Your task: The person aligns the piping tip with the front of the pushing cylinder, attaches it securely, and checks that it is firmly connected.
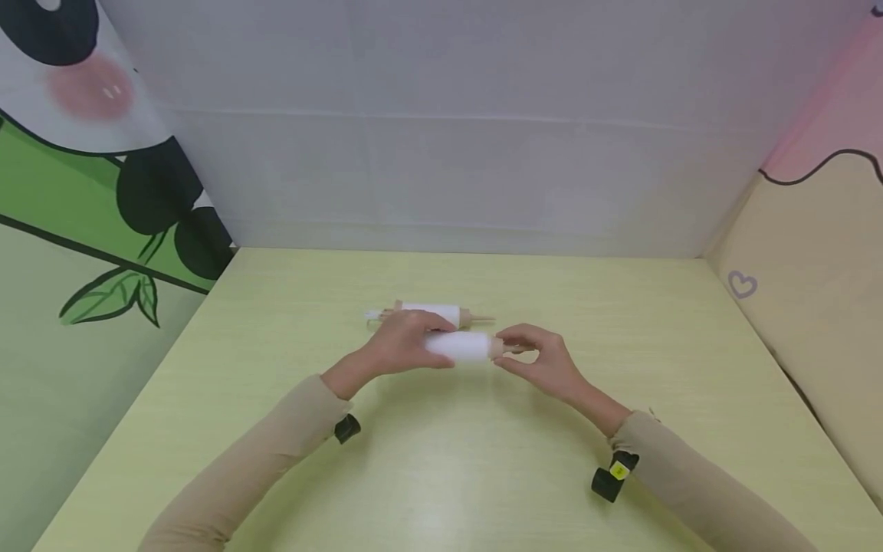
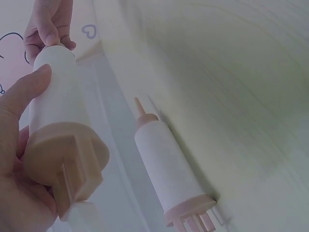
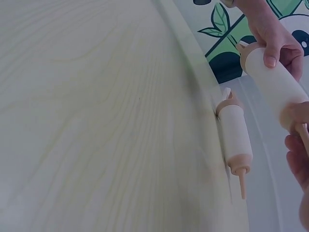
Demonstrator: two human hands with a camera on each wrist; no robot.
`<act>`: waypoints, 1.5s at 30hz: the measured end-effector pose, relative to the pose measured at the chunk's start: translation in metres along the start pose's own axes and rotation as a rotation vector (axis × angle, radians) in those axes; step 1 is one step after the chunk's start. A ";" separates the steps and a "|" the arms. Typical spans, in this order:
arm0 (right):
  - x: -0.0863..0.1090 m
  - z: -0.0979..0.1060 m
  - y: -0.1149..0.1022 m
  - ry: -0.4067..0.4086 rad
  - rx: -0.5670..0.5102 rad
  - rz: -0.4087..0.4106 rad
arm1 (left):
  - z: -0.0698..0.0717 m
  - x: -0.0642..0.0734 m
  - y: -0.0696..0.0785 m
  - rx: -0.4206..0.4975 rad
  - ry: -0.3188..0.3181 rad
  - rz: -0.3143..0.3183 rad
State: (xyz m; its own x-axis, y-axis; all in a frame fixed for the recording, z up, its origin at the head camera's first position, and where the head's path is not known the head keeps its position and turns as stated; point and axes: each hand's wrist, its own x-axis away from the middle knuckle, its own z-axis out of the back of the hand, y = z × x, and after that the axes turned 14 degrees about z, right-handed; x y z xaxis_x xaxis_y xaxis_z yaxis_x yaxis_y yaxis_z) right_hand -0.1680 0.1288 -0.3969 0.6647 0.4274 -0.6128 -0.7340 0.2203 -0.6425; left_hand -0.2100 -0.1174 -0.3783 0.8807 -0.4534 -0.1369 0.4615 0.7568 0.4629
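A white tube with a beige collar and thin nozzle, like an icing syringe, is held level above the table. My left hand grips its barrel, thumb lying along the white side in the left wrist view. Fingers of my right hand pinch the beige nozzle end, partly covering it. At the syringe's rear, a beige flange with a bracket-like grip shows in the left wrist view. A second, matching syringe lies on the table just behind the hands, its nozzle pointing right in the head view.
The pale wood-grain table spreads toward me. A whitish-grey panel stands along its back edge. Printed side panels rise at left and right. Black wrist cameras hang from both sleeves.
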 end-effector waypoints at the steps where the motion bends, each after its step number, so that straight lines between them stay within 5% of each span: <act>1: 0.000 0.000 0.000 -0.001 -0.003 0.001 | 0.000 0.000 0.000 0.001 -0.002 0.001; 7: 0.000 0.003 -0.001 -0.014 -0.021 -0.024 | 0.000 0.001 0.003 0.013 -0.011 0.007; 24: -0.004 0.006 -0.001 -0.059 -0.093 -0.259 | 0.000 0.003 0.005 0.020 0.036 -0.021; 30: 0.002 0.002 0.023 -0.072 -0.145 -0.315 | 0.000 0.005 0.005 0.013 0.037 -0.013; 38: 0.002 0.005 0.013 -0.114 -0.136 -0.272 | -0.003 0.004 0.002 0.021 0.029 -0.030; 45: 0.009 0.006 0.030 -0.100 0.001 -0.108 | 0.000 0.006 0.003 0.037 0.001 -0.013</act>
State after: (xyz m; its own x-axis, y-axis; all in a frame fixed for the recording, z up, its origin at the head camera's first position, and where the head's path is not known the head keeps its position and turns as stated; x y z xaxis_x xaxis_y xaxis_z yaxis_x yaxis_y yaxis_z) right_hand -0.1850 0.1443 -0.4196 0.7229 0.4862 -0.4909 -0.6587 0.2705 -0.7021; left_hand -0.2036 -0.1176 -0.3778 0.8748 -0.4626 -0.1441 0.4688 0.7330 0.4928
